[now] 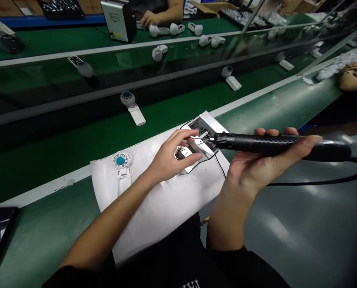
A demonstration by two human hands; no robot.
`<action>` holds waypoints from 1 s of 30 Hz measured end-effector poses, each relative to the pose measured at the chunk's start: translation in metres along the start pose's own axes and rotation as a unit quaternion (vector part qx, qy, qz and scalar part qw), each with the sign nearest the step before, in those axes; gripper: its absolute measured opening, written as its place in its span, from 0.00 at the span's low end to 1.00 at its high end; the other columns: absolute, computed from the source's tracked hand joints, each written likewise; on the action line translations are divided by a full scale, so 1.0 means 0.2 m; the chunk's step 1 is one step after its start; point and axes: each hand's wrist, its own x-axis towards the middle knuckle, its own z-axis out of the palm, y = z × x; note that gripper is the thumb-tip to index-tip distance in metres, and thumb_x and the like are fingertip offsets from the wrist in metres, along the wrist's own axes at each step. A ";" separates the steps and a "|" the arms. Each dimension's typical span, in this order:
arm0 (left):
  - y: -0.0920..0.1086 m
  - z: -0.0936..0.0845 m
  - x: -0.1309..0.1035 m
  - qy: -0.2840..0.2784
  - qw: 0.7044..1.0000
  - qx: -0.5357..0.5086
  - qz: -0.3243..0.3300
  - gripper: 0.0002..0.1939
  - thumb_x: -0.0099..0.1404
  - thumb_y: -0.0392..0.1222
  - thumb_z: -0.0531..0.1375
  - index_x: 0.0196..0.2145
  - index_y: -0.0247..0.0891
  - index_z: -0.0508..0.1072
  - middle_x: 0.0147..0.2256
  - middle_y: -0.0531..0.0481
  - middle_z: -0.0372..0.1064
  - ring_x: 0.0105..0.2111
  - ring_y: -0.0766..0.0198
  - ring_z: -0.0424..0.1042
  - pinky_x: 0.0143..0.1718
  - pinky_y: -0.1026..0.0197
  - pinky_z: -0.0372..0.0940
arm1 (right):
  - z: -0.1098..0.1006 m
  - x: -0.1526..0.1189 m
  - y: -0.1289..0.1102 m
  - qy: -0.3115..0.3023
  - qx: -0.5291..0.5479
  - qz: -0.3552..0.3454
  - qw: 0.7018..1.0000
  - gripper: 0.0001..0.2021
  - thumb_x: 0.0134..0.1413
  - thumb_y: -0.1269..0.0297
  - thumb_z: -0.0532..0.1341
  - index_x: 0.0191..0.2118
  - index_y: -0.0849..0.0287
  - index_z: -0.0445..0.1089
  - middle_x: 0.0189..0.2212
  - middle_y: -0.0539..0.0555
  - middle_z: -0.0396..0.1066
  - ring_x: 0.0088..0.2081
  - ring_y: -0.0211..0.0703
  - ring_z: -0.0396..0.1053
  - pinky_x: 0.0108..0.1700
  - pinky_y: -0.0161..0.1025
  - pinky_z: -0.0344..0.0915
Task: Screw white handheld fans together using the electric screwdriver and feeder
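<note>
My right hand [256, 168] is wrapped round a black electric screwdriver [262, 144], its cable trailing off to the right. The screwdriver lies nearly level, and its bit points left over a small white and silver metal box [216, 125] with an open, dark interior. My left hand [169, 158] reaches over the near side of this box, thumb and fingers apart, close to the bit's tip. Nothing shows clearly between those fingers. Left of my left forearm, a white handheld fan [123, 160] with a blue centre lies on the white sheet [166, 208].
Beyond the sheet runs a green conveyor belt [172, 108] carrying several white fans, one of them [133, 108] fairly near. Across it, a co-worker's hand [150, 19] is beside a silver box [118, 22]. Another person's arm [355, 78] rests at right. A black tray [0, 236] sits at lower left.
</note>
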 end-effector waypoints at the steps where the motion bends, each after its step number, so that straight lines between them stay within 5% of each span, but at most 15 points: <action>1: 0.00 0.03 0.01 0.018 0.999 -0.033 0.006 0.23 0.74 0.47 0.70 0.64 0.47 0.75 0.62 0.44 0.73 0.61 0.52 0.76 0.63 0.52 0.72 | 0.01 -0.01 0.00 0.001 -0.005 0.011 1.000 0.16 0.68 0.45 0.64 0.43 0.53 0.73 0.33 0.49 0.70 0.33 0.40 0.77 0.42 0.39 0.82; 9: 0.04 -0.02 -0.01 0.107 0.994 0.021 0.002 0.07 0.76 0.44 0.69 0.48 0.43 0.87 0.45 0.49 0.85 0.44 0.61 0.83 0.46 0.60 0.77 | 0.02 -0.04 0.02 -0.016 0.018 0.033 0.999 0.17 0.67 0.45 0.66 0.44 0.55 0.71 0.33 0.48 0.68 0.33 0.37 0.75 0.41 0.37 0.80; 16: -0.02 -0.06 -0.13 0.109 0.988 -0.002 -0.109 0.13 0.78 0.49 0.65 0.47 0.39 0.86 0.40 0.48 0.85 0.40 0.59 0.85 0.46 0.58 0.80 | -0.03 -0.03 0.00 -0.013 -0.082 0.017 0.996 0.19 0.69 0.40 0.59 0.45 0.50 0.71 0.35 0.51 0.68 0.37 0.45 0.78 0.49 0.47 0.83; 21: -0.10 -0.13 -0.25 0.035 0.971 0.127 -0.198 0.15 0.80 0.51 0.60 0.41 0.42 0.83 0.35 0.51 0.83 0.35 0.60 0.81 0.38 0.60 0.74 | -0.03 -0.04 -0.01 -0.019 -0.054 0.005 0.998 0.17 0.72 0.44 0.58 0.44 0.52 0.73 0.33 0.51 0.68 0.35 0.41 0.77 0.44 0.44 0.83; 26: -0.12 -0.17 -0.23 0.051 0.973 0.105 -0.197 0.11 0.75 0.52 0.67 0.43 0.43 0.85 0.38 0.49 0.84 0.37 0.58 0.83 0.41 0.59 0.75 | -0.01 -0.09 -0.02 -0.035 -0.073 0.014 0.997 0.17 0.71 0.42 0.60 0.44 0.49 0.73 0.33 0.51 0.70 0.35 0.43 0.78 0.47 0.46 0.85; 30: -0.10 -0.23 -0.18 0.055 0.965 0.175 -0.187 0.19 0.77 0.55 0.65 0.33 0.41 0.82 0.29 0.50 0.80 0.29 0.62 0.79 0.32 0.62 0.69 | 0.01 -0.11 -0.05 -0.026 -0.046 0.029 0.998 0.16 0.72 0.44 0.60 0.43 0.51 0.75 0.32 0.50 0.70 0.33 0.41 0.77 0.42 0.44 0.83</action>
